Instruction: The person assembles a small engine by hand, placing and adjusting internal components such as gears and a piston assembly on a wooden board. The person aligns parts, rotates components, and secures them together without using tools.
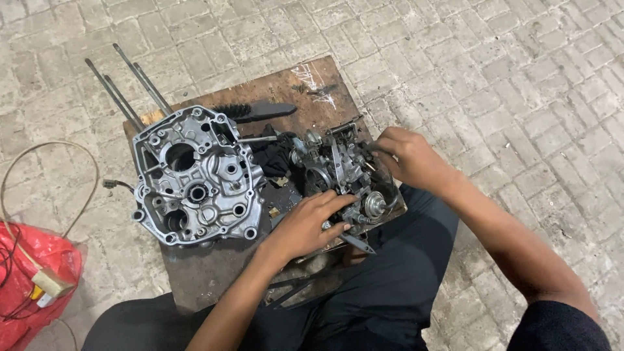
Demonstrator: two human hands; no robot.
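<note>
A greasy metal carburetor (335,172) sits on a dark wooden board (214,266) in front of me. My left hand (305,224) grips its near side, fingers curled over the body. My right hand (406,159) is closed on its far right side, fingertips pinching a small part there. To the left on the board lies a silver engine crankcase half (195,179) with long studs (130,88) pointing away. A black brush (260,110) lies behind it.
A black rag (273,156) lies between crankcase and carburetor. A red plastic bag (32,279) with a small plug and a grey cable (71,195) sits at the left on the brick paving. My dark-trousered legs (377,286) flank the board.
</note>
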